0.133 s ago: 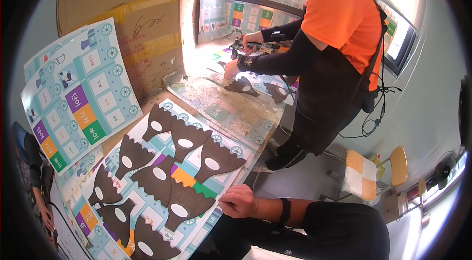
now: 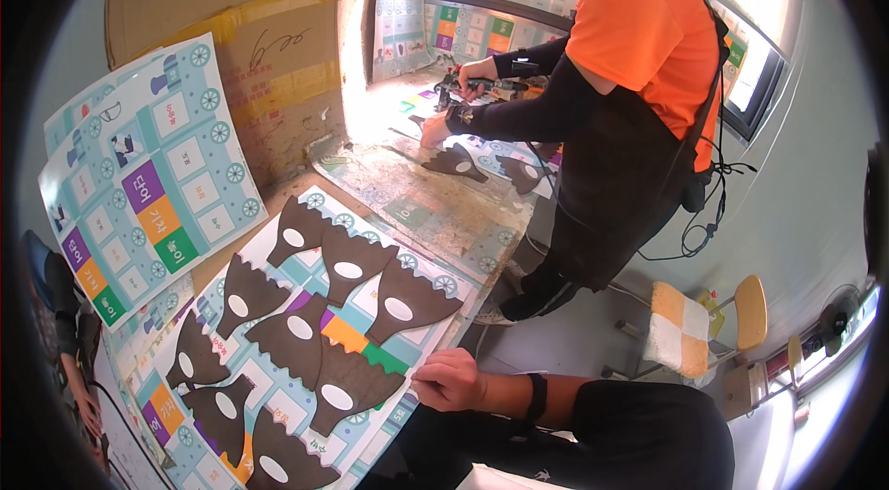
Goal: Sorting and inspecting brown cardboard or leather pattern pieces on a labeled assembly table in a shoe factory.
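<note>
A large printed sheet (image 2: 370, 254) with train-car pictures and coloured squares lies on the table in front of me. Several dark brown cut-out shapes (image 2: 403, 300) with white ovals lie spread over it. My right hand (image 2: 451, 381), in a black sleeve with a dark wristband, is curled on the sheet's near right edge beside the lowest brown shapes. My left hand (image 2: 85, 414) shows only at the left rim, in a dark sleeve, by the sheet's far left corner. Its fingers are too small to read.
More printed sheets (image 2: 139, 184) lean against a cardboard box (image 2: 250, 36) at the left. A person in an orange shirt (image 2: 639, 36) works with a tool (image 2: 482, 84) over brown shapes at the table's far end. A stool with a checked cushion (image 2: 681, 328) stands on the floor at the right.
</note>
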Tool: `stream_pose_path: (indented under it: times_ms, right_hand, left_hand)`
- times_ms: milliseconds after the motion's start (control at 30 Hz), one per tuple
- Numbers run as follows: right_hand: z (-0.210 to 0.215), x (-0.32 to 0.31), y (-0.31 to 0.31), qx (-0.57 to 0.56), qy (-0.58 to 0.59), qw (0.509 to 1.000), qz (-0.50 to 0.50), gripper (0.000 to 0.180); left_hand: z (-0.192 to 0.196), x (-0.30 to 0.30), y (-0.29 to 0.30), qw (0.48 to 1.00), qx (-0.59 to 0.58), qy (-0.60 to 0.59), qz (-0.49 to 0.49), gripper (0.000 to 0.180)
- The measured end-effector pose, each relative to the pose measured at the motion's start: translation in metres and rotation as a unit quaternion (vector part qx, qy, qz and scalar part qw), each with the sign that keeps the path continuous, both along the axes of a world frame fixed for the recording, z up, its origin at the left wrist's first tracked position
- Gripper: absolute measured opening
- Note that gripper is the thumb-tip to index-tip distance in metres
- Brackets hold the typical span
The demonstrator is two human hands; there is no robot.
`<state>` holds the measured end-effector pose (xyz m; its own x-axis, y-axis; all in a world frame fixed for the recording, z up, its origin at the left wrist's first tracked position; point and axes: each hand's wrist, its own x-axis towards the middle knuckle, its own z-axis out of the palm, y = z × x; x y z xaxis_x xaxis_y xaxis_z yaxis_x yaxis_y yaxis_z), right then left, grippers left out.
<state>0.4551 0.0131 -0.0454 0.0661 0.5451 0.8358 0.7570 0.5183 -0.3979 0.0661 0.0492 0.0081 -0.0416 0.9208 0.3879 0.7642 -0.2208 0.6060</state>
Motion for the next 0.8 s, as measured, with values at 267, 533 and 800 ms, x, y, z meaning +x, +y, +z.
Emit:
stream_pose_path:
  times_ms: [267,533,800]
  right_hand:
    - [-0.002,0.001,0.001,0.005,-0.001,1.0,0.0,0.015]
    - [-0.003,0.0,0.002,0.007,-0.002,1.0,0.003,0.015]
    - [-0.004,-0.001,0.003,0.008,-0.002,1.0,0.003,0.014]
  left_hand:
    - [-0.007,-0.002,0.0,1.0,0.002,-0.015,-0.003,0.028]
    - [0.0,0.002,0.0,1.0,-0.002,-0.005,0.009,0.027]
    - [0.005,0.003,0.001,0.999,0.041,0.023,-0.01,0.026]
